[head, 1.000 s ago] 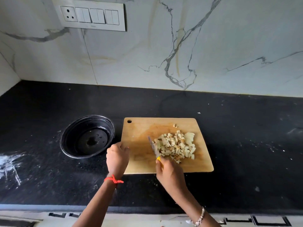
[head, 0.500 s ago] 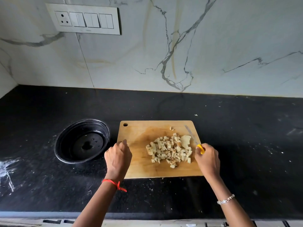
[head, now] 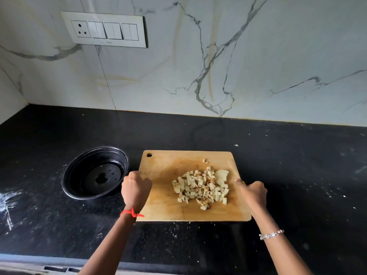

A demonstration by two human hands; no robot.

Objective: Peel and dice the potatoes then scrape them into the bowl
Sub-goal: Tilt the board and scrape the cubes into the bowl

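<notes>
A pile of diced potato (head: 200, 189) lies on the right half of a wooden cutting board (head: 170, 165), with one larger uncut piece at its far right. A black bowl (head: 119, 154) stands just left of the board, with no potato in it. My left hand (head: 136, 188) sits at the board's left edge, fingers curled over it. My right hand (head: 253, 192) is at the board's right edge, curled round a knife. Only a bit of the knife's yellow handle (head: 243, 182) shows, and its blade is hidden.
The board and bowl rest on a black counter (head: 297, 175) speckled with white bits, with a white smear (head: 8, 199) at the far left. A marble wall with a switch panel (head: 105, 29) rises behind. The counter's front edge runs along the bottom.
My right hand carried the knife from the left side of the potato pile over to the board's right edge, and the blade dropped out of sight. My left hand stayed at the left edge.
</notes>
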